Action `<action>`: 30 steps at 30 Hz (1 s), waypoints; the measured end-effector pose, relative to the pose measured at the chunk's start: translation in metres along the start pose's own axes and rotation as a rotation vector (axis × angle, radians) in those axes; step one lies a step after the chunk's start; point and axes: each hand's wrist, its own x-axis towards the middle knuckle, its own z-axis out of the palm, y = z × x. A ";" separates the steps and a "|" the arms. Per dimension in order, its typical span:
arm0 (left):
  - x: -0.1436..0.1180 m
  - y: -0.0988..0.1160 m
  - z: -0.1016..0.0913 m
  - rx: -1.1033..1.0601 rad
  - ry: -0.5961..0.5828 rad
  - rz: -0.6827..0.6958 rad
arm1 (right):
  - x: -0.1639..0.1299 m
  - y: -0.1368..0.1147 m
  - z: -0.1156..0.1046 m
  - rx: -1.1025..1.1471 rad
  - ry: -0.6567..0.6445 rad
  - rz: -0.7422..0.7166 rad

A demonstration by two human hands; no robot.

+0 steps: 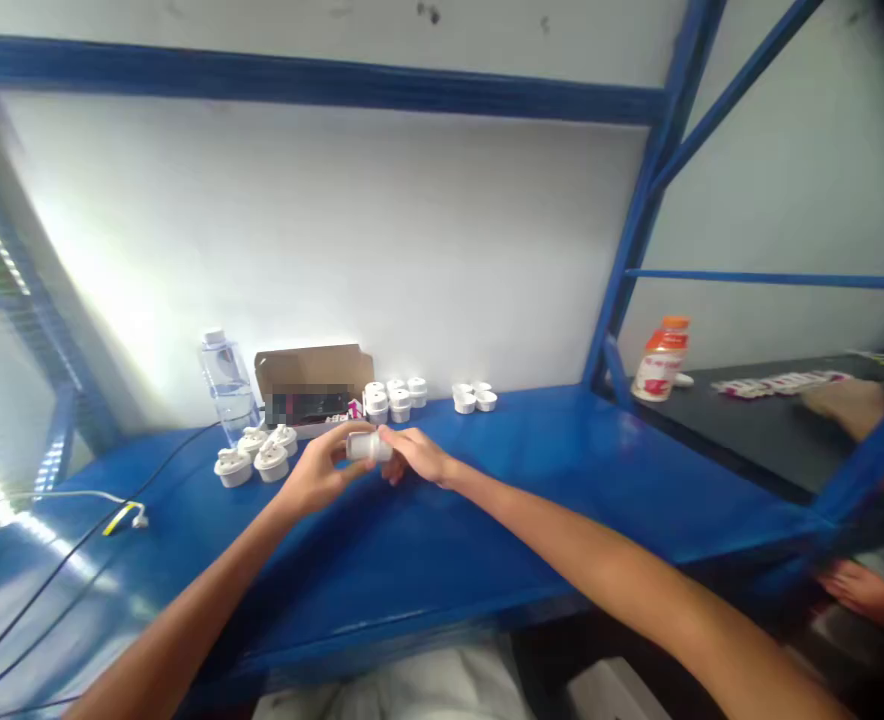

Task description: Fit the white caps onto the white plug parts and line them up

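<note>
A small white plastic plug part [368,446] is held above the blue bench [532,470] between both hands. My left hand [320,470] grips its left end and my right hand [416,458] pinches its right end. Just left of my hands lie several white plug bodies [256,456]. Behind my hands stands a group of white round parts [395,397], with a smaller group [474,398] further right. The frame is blurred, so the part's detail is unclear.
A clear water bottle [226,384] and an open cardboard box [313,388] stand at the back by the wall. Cables [82,530] cross the bench's left side. On a dark table at right sit an orange-capped bottle [660,360] and another person's hand [854,405].
</note>
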 end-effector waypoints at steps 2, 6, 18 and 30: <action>0.000 0.001 0.003 -0.014 0.023 0.009 | 0.000 -0.003 0.000 0.042 0.027 0.023; 0.002 -0.001 0.003 -0.019 0.133 -0.175 | -0.002 -0.012 0.001 0.167 0.086 -0.091; -0.001 -0.003 -0.004 0.436 0.109 0.052 | 0.007 -0.005 -0.012 -0.118 0.215 -0.104; -0.001 -0.013 -0.079 1.052 0.267 -0.225 | 0.016 0.032 -0.093 -0.763 0.725 -0.136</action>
